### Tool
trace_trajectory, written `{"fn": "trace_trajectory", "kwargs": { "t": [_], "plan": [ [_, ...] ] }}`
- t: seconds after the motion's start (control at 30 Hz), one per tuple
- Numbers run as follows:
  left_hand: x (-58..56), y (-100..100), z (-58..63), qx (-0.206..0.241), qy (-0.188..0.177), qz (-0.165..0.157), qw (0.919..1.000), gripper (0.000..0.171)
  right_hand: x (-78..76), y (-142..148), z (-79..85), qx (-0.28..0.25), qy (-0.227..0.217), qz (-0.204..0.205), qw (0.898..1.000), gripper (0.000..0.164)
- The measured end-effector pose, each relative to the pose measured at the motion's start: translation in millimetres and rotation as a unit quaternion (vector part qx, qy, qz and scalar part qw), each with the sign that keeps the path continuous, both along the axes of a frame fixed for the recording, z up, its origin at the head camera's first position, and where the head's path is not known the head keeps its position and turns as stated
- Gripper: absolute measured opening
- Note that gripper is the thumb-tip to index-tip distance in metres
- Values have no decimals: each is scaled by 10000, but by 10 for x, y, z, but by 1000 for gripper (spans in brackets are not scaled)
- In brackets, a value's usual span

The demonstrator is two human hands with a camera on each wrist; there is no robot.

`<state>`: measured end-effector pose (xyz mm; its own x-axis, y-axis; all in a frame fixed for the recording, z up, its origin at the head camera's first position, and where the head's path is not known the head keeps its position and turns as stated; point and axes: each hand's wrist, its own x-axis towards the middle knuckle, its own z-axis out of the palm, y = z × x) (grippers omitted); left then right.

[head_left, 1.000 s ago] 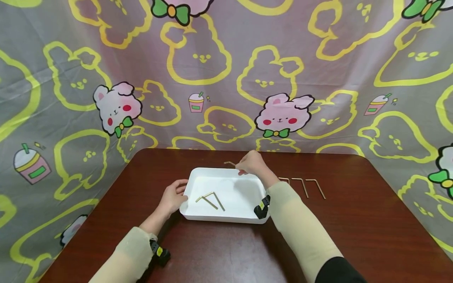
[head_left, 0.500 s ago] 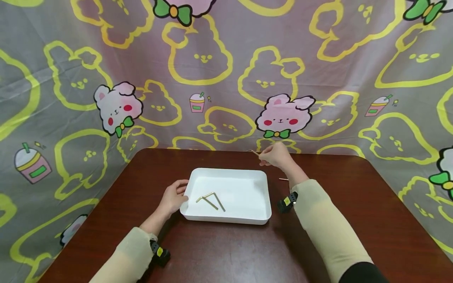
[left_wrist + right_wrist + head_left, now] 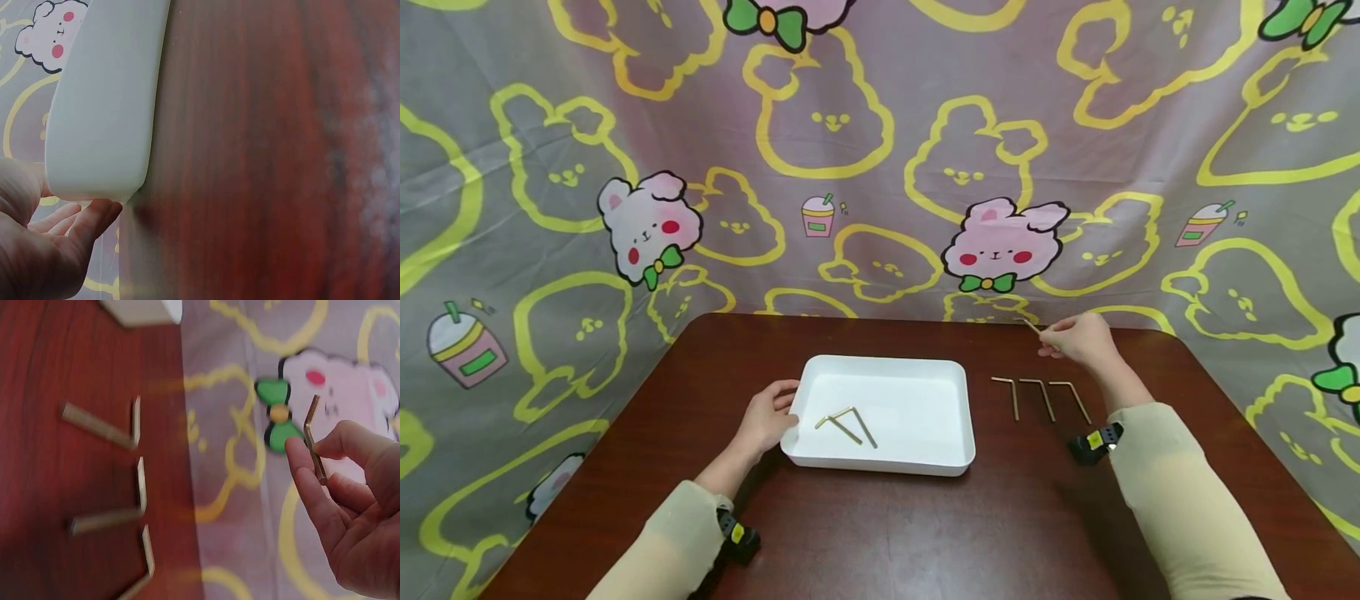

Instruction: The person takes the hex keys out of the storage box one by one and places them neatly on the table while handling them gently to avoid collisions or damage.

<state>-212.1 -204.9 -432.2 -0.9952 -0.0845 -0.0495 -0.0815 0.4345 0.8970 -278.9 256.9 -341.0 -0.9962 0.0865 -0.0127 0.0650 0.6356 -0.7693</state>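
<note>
My left hand (image 3: 766,418) holds the left end of a white rectangular tray (image 3: 917,408); in the left wrist view its fingertips are against the tray's end wall, the thumb partly hidden behind the rim. Inside the tray lie two brass-coloured hex keys, one (image 3: 847,431) touching or crossing the other (image 3: 865,428). Above the far right of the table, my right hand (image 3: 1084,340) pinches another L-shaped hex key (image 3: 317,464) between thumb and fingers, its bent end pointing away from the palm.
Three more hex keys lie in a row right of the tray: a left one (image 3: 1015,400), a middle one (image 3: 1047,400) and a right one (image 3: 1081,403). The dark wooden table (image 3: 880,533) ends at a patterned cloth backdrop (image 3: 880,200).
My right hand has moved right with the hex key, from over the tray's far edge to beyond the row of keys. The left hand and tray have stayed put.
</note>
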Motion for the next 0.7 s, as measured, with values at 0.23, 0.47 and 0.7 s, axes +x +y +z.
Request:
{"fn": "trace_trajectory", "kwargs": {
  "t": [0.23,0.47,0.7],
  "plan": [
    [3,7,-2,3,34,7,10000,55,124,481,-150,275,-145,-435,9986,34],
    [5,7,-7,8,39,14,10000,55,223,832,-308,218,-351,-799,9959,36],
    [-1,0,-15,9,35,8,10000,55,321,1001,-521,306,-364,-749,9961,35]
  ]
}}
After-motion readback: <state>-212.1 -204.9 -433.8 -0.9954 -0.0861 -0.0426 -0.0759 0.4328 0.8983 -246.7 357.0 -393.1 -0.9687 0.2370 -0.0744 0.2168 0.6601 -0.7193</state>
